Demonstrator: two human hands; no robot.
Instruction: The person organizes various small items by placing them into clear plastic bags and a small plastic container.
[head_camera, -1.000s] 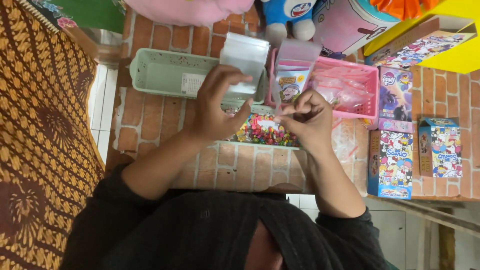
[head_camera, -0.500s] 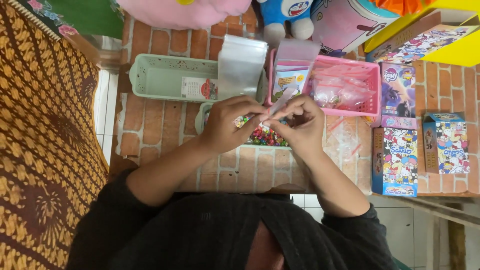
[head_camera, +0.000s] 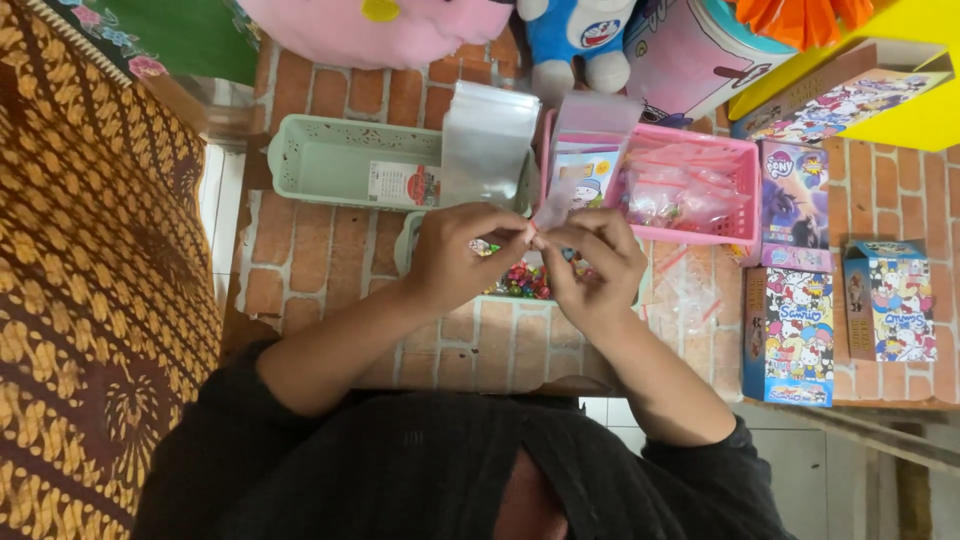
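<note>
My left hand and my right hand meet fingertip to fingertip over a brick-patterned table top. Between them they pinch a small clear plastic bag, which is mostly hidden by the fingers. Right under the hands lies a pale green tray with several small colourful pieces in it. A silver zip pouch stands just beyond my left hand, leaning on a light green basket.
A pink basket with clear packets stands beyond my right hand. Several colourful cartoon boxes lie at the right. Plush toys line the far edge. A brown patterned cloth runs along the left.
My left hand has come back from the silver pouch and joined my right hand over the tray. Both now pinch the small bag together.
</note>
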